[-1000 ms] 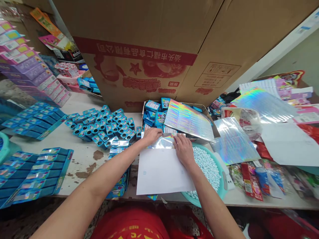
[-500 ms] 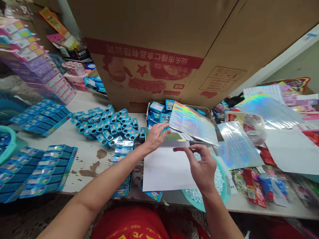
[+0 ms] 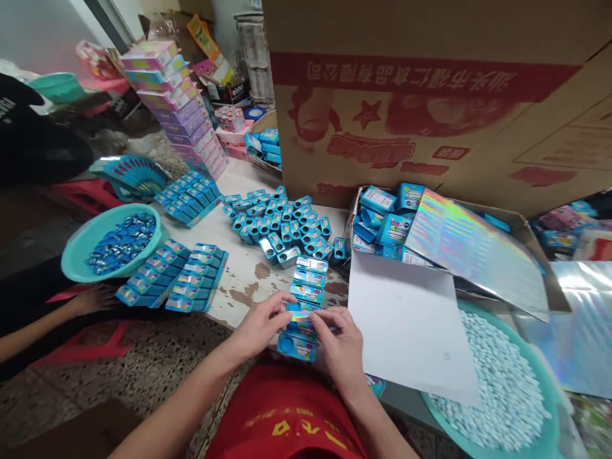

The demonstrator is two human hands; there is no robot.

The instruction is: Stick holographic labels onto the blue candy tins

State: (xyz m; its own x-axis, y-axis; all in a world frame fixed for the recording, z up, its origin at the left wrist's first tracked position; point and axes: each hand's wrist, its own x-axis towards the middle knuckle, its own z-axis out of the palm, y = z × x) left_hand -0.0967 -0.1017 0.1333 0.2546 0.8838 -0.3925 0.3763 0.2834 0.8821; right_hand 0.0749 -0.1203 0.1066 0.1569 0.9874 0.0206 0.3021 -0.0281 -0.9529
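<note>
Between my left hand (image 3: 262, 324) and my right hand (image 3: 340, 344) stretches a small shiny holographic sticker (image 3: 301, 315), pinched at its two ends. It lies over a column of small blue candy boxes (image 3: 297, 348) near the table's front edge. Boxes farther up this column have shiny strips on their upward faces. Whether the sticker touches the box beneath, I cannot tell. Right of my hands is a white sheet (image 3: 406, 319). Beyond it, a silvery holographic sheet (image 3: 473, 245) leans across an open carton (image 3: 557, 280) of blue boxes.
Many blue boxes with round holes (image 3: 282, 220) stand behind the column. Finished-looking rows (image 3: 196, 280) sit left, near a teal basin (image 3: 71, 258) of wrapped sweets. Another basin (image 3: 549, 414) holds pale blue pellets. A tall cardboard box (image 3: 406, 38) blocks the back. A co-worker's arm (image 3: 43, 328) is at left.
My hands have gone from the sheets at the carton to the blue box column, now holding a sticker between them. The view has turned left, bringing the co-worker into sight.
</note>
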